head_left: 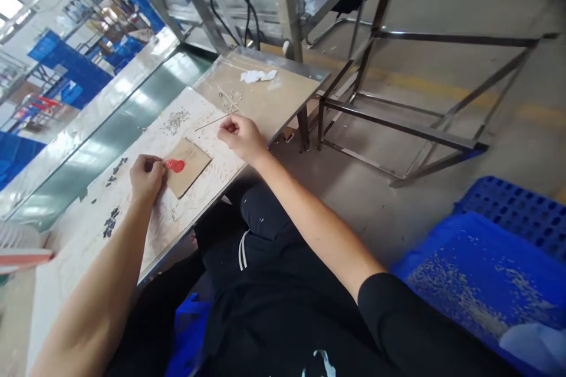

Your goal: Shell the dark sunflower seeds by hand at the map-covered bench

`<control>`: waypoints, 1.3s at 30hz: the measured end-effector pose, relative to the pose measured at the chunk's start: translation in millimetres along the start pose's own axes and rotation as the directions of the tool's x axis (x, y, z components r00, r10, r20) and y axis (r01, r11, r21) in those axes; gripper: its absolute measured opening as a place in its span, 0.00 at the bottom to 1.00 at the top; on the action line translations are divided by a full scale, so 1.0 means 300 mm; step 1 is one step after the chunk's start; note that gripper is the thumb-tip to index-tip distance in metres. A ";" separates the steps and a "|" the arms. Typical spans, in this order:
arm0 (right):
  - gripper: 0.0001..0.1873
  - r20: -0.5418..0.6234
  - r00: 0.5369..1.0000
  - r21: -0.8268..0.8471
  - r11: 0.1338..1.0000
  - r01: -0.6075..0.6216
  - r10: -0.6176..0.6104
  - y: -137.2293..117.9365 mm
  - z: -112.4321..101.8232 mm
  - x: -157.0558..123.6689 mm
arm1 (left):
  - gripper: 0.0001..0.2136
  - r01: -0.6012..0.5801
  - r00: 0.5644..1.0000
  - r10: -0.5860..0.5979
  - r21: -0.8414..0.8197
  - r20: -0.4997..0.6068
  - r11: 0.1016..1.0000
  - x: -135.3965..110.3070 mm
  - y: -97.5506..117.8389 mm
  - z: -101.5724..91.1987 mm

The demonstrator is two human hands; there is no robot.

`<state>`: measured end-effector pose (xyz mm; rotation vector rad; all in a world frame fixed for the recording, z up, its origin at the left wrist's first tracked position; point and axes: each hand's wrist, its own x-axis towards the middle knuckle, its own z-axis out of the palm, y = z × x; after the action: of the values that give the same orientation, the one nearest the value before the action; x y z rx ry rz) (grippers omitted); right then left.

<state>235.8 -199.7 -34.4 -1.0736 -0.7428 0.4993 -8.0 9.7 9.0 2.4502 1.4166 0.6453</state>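
My left hand (pixel 148 177) is closed in a pinch at the left end of a small glossy red piece (pixel 175 165) with rounded lobes. That piece lies over a square of brown cardboard (pixel 190 174) on the worktable. Farther right, my right hand (pixel 241 136) is held above the table with its fingers curled together. A thin dark stick (pixel 212 122) reaches left from its fingers and appears held in them, though the grip is partly hidden. Tiny pale bits (pixel 175 121) are scattered beyond the cardboard. Small dark pieces (pixel 111 222) lie left of my left forearm.
A crumpled white scrap (pixel 258 76) lies on the table's far right part. Alongside the table runs a green conveyor belt (pixel 106 123). A metal stool frame (pixel 398 123) and a blue crate (pixel 464 271) holding pale crumbs stand on the floor to the right. A person works far off, upper left.
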 end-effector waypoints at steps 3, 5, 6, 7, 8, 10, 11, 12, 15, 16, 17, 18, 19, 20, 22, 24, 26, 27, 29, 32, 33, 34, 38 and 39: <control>0.07 0.046 0.999 -0.003 1.000 -0.021 0.021 -0.006 0.001 0.000 | 0.11 -0.006 0.999 0.004 -0.053 -0.034 0.999 -0.001 -0.012 0.007; 0.06 0.069 0.997 -0.019 0.999 -0.029 0.030 -0.019 -0.002 -0.014 | 0.05 -0.012 0.999 0.008 -0.093 -0.050 0.996 -0.004 -0.013 0.010; 0.06 0.076 0.997 -0.027 0.999 -0.031 0.033 -0.026 -0.004 -0.022 | 0.03 -0.016 0.998 0.010 -0.112 -0.054 0.994 -0.007 -0.012 0.011; 0.07 0.080 0.996 -0.036 0.999 -0.032 0.035 -0.032 -0.006 -0.030 | 0.03 -0.019 0.999 0.012 -0.129 -0.052 0.992 -0.009 -0.010 0.012; 0.07 0.082 0.996 -0.045 0.998 -0.035 0.039 -0.036 -0.009 -0.037 | 0.04 -0.020 0.999 0.013 -0.143 -0.051 0.990 -0.010 -0.007 0.013; 0.08 0.079 0.995 -0.064 0.997 -0.048 0.053 -0.039 -0.013 -0.047 | 0.05 -0.018 0.999 0.011 -0.164 -0.047 0.986 -0.013 -0.004 0.015; 0.08 0.077 0.995 -0.072 0.996 -0.057 0.062 -0.039 -0.013 -0.051 | 0.06 -0.016 0.999 0.009 -0.172 -0.045 0.985 -0.015 -0.003 0.015; 0.09 0.078 0.994 -0.080 0.995 -0.064 0.071 -0.039 -0.014 -0.054 | 0.06 -0.015 0.999 0.007 -0.180 -0.043 0.984 -0.016 -0.003 0.015; 0.10 0.080 0.993 -0.093 0.993 -0.076 0.084 -0.042 -0.014 -0.065 | 0.05 -0.019 0.999 0.011 -0.202 -0.040 0.979 -0.021 -0.009 0.016; 0.11 0.078 0.993 -0.095 0.992 -0.081 0.088 -0.044 -0.014 -0.068 | 0.05 -0.025 0.999 0.017 -0.209 -0.039 0.978 -0.022 -0.013 0.016; 0.11 0.076 0.993 -0.099 0.991 -0.085 0.093 -0.046 -0.015 -0.071 | 0.04 -0.033 0.999 0.026 -0.217 -0.036 0.976 -0.022 -0.018 0.017; 0.11 0.072 0.993 -0.104 0.990 -0.090 0.098 -0.049 -0.016 -0.072 | 0.04 -0.042 0.999 0.036 -0.224 -0.033 0.974 -0.021 -0.023 0.017; 0.12 0.066 0.993 -0.110 0.989 -0.095 0.103 -0.051 -0.017 -0.073 | 0.03 -0.053 0.998 0.048 -0.232 -0.029 0.971 -0.020 -0.028 0.018; 0.12 0.057 0.993 -0.116 0.988 -0.100 0.107 -0.054 -0.018 -0.073 | 0.03 -0.065 0.998 0.060 -0.241 -0.025 0.968 -0.018 -0.034 0.019; 0.13 0.043 0.993 -0.131 0.986 -0.107 0.114 -0.058 -0.017 -0.072 | 0.02 -0.084 0.996 0.082 -0.258 -0.019 0.963 -0.015 -0.047 0.021; 0.14 0.039 0.992 -0.149 0.983 -0.111 0.118 -0.060 -0.014 -0.069 | 0.02 -0.097 0.995 0.095 -0.274 -0.021 0.957 -0.015 -0.057 0.023; 0.15 0.041 0.992 -0.169 0.980 -0.109 0.118 -0.060 -0.010 -0.066 | 0.02 -0.106 0.994 0.101 -0.289 -0.031 0.951 -0.018 -0.063 0.023; 0.15 0.041 0.992 -0.178 0.978 -0.107 0.116 -0.058 -0.009 -0.065 | 0.02 -0.110 0.994 0.104 -0.296 -0.035 0.949 -0.019 -0.064 0.023; 0.16 0.039 0.992 -0.195 0.975 -0.107 0.117 -0.052 -0.012 -0.062 | 0.03 -0.119 0.993 0.113 -0.311 -0.040 0.943 -0.019 -0.063 0.022; 0.15 0.034 0.990 -0.219 0.968 -0.125 0.136 -0.046 -0.018 -0.058 | 0.05 -0.131 0.991 0.125 -0.330 -0.040 0.935 -0.016 -0.063 0.024; 0.15 0.040 0.989 -0.236 0.963 -0.130 0.143 -0.049 -0.016 -0.055 | 0.06 -0.134 0.991 0.128 -0.335 -0.040 0.933 -0.016 -0.064 0.026; 0.15 0.055 0.988 -0.264 0.956 -0.126 0.146 -0.056 -0.010 -0.049 | 0.06 -0.138 0.990 0.133 -0.340 -0.038 0.930 -0.016 -0.065 0.027; 0.10 0.288 0.951 -0.427 0.904 0.021 0.114 -0.108 0.081 0.033 | 0.08 -0.185 0.980 0.198 -0.376 -0.003 0.908 -0.023 -0.069 0.026; 0.10 0.391 0.913 -0.441 0.895 0.072 0.119 -0.120 0.118 0.070 | 0.08 -0.203 0.975 0.224 -0.391 0.007 0.898 -0.025 -0.068 0.024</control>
<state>223.6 -178.6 14.7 -1.4292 -1.2632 0.6006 -23.3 13.7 -7.7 2.2941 0.8976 0.8138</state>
